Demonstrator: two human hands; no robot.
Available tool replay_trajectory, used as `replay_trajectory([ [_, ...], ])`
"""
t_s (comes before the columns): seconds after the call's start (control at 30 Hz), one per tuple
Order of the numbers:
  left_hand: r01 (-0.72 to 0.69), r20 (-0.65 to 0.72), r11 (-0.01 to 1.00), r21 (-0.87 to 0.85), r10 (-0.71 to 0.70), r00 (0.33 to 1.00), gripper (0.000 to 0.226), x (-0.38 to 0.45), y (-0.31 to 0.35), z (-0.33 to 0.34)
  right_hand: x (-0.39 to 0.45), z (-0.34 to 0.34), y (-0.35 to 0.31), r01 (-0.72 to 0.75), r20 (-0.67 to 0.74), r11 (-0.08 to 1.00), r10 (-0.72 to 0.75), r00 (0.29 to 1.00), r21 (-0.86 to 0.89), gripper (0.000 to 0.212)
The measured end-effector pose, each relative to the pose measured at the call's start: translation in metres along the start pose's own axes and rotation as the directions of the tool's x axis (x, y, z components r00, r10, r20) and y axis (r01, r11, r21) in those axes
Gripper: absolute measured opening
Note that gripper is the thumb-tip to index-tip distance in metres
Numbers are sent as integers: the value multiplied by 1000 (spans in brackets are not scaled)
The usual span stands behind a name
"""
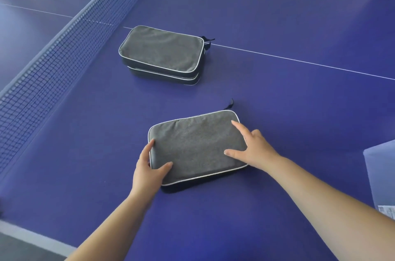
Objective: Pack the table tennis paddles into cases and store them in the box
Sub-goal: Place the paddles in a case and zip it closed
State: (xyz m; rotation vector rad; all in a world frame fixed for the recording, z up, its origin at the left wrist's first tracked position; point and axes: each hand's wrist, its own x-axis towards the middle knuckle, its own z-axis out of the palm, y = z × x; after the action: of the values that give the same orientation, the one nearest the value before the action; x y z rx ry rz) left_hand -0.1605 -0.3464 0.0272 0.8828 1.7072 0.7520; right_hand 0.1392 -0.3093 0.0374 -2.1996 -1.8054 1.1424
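Observation:
A grey paddle case (196, 145) with white piping and a black base lies flat on the blue table, its zipper pull at the far right corner. My left hand (149, 166) grips its near left corner, thumb on top and fingers round the edge. My right hand (254, 147) rests on its right side with straight fingers spread over the top. Farther off, two more grey cases (162, 51) lie stacked near the net. No paddle is visible.
The net (49, 57) runs diagonally along the left. A white centre line (299, 61) crosses the table (277, 15) behind the stack. A blue box flap with a white label (382, 175) juts in at the right edge.

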Motion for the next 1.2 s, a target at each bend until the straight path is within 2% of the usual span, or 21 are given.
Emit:
replay_trajectory([
  [0.17, -14, 54, 999, 49, 11, 998, 91, 7, 3, -2, -10, 20, 2, -27, -83, 989, 39, 996, 145, 91],
  [0.4, -35, 182, 999, 18, 32, 983, 89, 6, 11, -3, -21, 13, 0, -33, -6, 889, 40, 999, 458, 92],
  [0.53, -59, 180, 998, 8, 56, 982, 82, -1, 16, -10, -28, 10, -6, -20, -25, 878, 37, 999, 478, 90],
  [0.67, -137, 151, 990, -18, 138, 979, 80, 5, 27, -28, -35, 10, -24, 28, -68, 872, 6, 998, 489, 89],
  [0.83, -194, 198, 981, -27, 195, 961, 78, 32, 39, -54, -36, 15, -56, 43, -123, 868, 21, 992, 495, 88],
  [1.2, -218, 347, 970, 109, 169, 923, 79, 132, 58, -182, -18, 100, -167, -44, -120, 872, 116, 986, 487, 97],
])
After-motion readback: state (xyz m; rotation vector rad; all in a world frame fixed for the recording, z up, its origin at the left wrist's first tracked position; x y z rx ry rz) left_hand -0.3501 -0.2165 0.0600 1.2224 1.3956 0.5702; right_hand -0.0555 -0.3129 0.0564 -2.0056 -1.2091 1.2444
